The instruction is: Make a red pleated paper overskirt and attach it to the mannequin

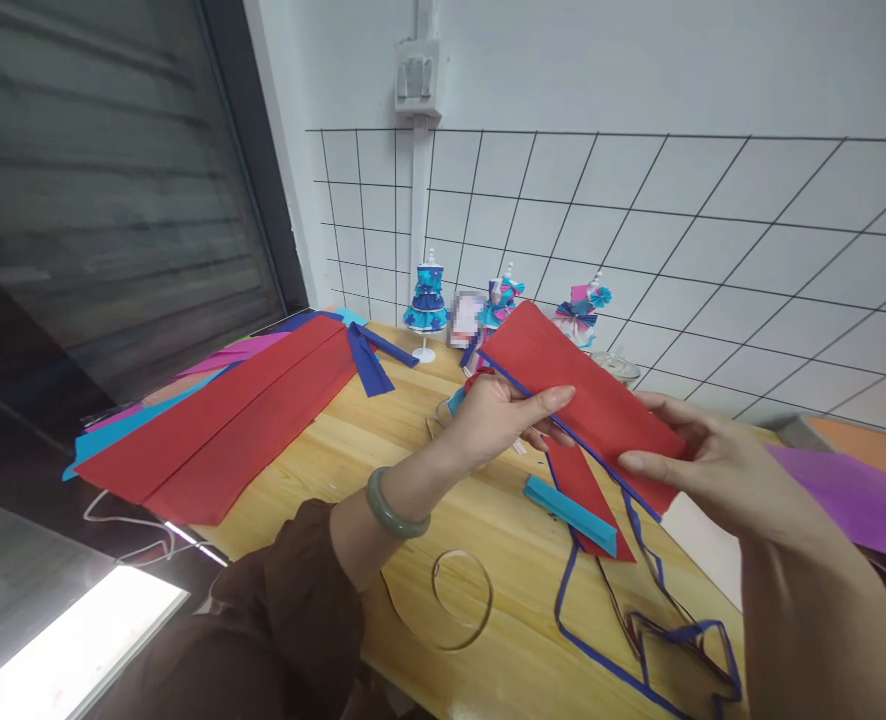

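Observation:
A red rectangular sheet (578, 390), edged in blue along its near side, is held up above the table between both hands. My left hand (499, 415) pinches the near edge, thumb on top and fingers beneath. My right hand (702, 450) grips the far right end, its thumb lying on the red face. Whether the sheet is paper or cloth I cannot tell. Below it lies another red piece (582, 475) with a folded turquoise strip (572, 515) across it. A tangle of narrow blue strips (608, 660) rests on the table near my right forearm.
Large red sheets (225, 420) overlie coloured ones at the left. Small dressed mannequins, one a blue-dressed stand (426, 300), line the back by the wall grid. A curled tan strip (480, 625) lies in front on the wooden table (308, 500). A purple sheet (848, 500) is at right.

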Available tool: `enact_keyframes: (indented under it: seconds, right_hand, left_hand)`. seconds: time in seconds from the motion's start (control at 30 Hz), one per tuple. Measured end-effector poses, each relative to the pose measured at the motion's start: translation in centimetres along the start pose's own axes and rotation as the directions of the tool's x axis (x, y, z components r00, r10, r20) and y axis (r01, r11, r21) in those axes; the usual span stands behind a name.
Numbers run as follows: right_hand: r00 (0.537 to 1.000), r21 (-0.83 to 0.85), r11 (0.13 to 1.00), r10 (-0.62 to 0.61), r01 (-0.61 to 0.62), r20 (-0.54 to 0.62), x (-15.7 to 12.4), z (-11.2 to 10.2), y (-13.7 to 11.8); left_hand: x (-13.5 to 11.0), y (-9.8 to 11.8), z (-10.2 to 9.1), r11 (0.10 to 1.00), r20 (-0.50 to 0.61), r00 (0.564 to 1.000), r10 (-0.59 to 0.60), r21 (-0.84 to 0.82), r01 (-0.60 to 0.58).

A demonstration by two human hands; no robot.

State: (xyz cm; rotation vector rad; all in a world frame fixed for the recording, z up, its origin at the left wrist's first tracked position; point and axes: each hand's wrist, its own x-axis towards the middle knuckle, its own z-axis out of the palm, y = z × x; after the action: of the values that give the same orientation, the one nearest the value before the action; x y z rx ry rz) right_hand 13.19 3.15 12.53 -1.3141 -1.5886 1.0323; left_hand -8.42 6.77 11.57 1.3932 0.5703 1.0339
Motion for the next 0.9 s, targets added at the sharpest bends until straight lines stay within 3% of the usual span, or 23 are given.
enact_keyframes:
  seconds: [0.1,0.2,0.37,0.47,0.57,0.73,0.83,0.9]
  right_hand:
    - [0.997,-0.045,0.999,0.021,-0.018,0.068,0.1,-0.1,0.0]
    - [0.999,-0.073,0.997,0.024,-0.022,0.028,0.1,0.0,-0.1]
    - [0.995,-0.087,0.993,-0.079,0.074,-0.058,0.5,0.8,-0.3]
    - [0.982,-0.207,0.978,-0.055,0.016,-0.183,0.8,1.3,0.0]
    - [0.933,-0.258,0.965,-0.058,-0.038,-0.354,0.9,1.5,0.6]
    - [0.958,-0.105,0.994,-0.057,0.028,-0.282,1.1,1.4,0.6]
    - [0.968,-0.112,0.994,-0.038,0.01,-0.247,1.1,1.0,0.5]
    - [0.954,-0.184,0.983,-0.03,-0.026,-0.299,1.1,0.6,0.8]
  left_hand:
    - [0.1,0.1,-0.4,1.0,0.004,1.0,0.018,0.01,-0.018]
    - [0.3,0.2,-0.9,0.999,-0.011,1.0,0.018,0.027,-0.017]
    - [0.6,0.4,-1.4,0.998,-0.103,0.993,0.049,0.046,-0.045]
    - [0.6,0.4,-1.6,0.997,-0.168,0.984,0.056,0.052,-0.048]
    - [0.7,0.4,-1.8,0.998,-0.185,0.982,0.035,0.061,-0.024]
    - [0.9,0.4,-2.5,0.999,-0.208,0.977,0.036,0.031,-0.031]
    - [1.0,0.8,-3.0,0.997,-0.219,0.973,0.067,-0.013,-0.071]
    - [1.0,1.3,-3.4,0.994,-0.23,0.968,0.102,-0.022,-0.11]
